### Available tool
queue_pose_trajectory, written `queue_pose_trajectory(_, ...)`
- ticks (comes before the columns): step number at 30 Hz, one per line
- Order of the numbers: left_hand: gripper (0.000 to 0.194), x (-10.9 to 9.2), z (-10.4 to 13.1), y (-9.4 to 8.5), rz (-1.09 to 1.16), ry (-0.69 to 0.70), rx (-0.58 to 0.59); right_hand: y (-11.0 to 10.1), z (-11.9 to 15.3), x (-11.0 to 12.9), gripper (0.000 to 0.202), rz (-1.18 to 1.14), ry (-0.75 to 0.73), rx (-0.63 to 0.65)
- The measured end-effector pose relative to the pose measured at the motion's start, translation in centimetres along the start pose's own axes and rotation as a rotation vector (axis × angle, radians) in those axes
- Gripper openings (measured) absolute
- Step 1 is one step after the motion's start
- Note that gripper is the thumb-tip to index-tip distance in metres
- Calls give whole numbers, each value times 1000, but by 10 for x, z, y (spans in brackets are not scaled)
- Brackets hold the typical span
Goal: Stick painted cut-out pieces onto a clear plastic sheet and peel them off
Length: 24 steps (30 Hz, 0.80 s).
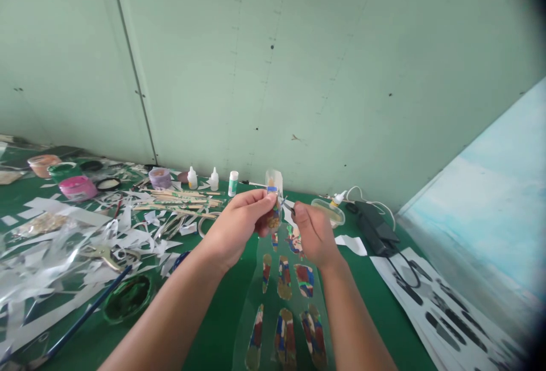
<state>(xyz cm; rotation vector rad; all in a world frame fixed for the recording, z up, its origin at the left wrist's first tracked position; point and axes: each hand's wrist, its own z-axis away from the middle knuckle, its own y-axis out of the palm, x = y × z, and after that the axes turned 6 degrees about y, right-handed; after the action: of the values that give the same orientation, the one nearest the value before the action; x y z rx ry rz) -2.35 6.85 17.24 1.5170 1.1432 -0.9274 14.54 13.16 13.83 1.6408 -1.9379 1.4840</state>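
Note:
My left hand (247, 217) pinches a small painted piece (273, 220) with blue and brown patches, held upright above the table. A pale, see-through part shows at its top. Facing it, my right hand (313, 231) is closed around a thin metal tool (288, 206), whose tip is at the piece's right edge. Its exact kind is too small to tell. Below both hands lies a clear plastic sheet (269, 325) bearing several painted shapes (285, 277) in brown, blue, red and white. My right hand hides part of the upper shapes.
Paper scraps (128, 240), wooden sticks (183, 197), paint jars (77, 188) and a green paint dish (128, 297) crowd the left. White bottles (214, 178) stand near the wall. At right are a plastic tub (335, 213), a black box (375, 226) with cables and a printed sheet (447, 314).

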Motion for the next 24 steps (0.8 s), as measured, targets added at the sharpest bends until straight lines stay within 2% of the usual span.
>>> queue_pose_trajectory(7, 32, 6, 1, 9, 144, -47, 57, 2, 2, 3, 48, -121, 16, 15)
queue_pose_trajectory(14, 27, 9, -1, 10, 36, 3, -3, 0, 0, 3, 48, -125, 21, 39)
queue_pose_trajectory(20, 32, 7, 2, 11, 66, -27, 90, -1, 0, 1, 47, -110, 23, -5)
queue_pose_trajectory(24, 30, 8, 1, 11, 77, -21, 76, -1, 1, 3, 48, -115, 7, 30)
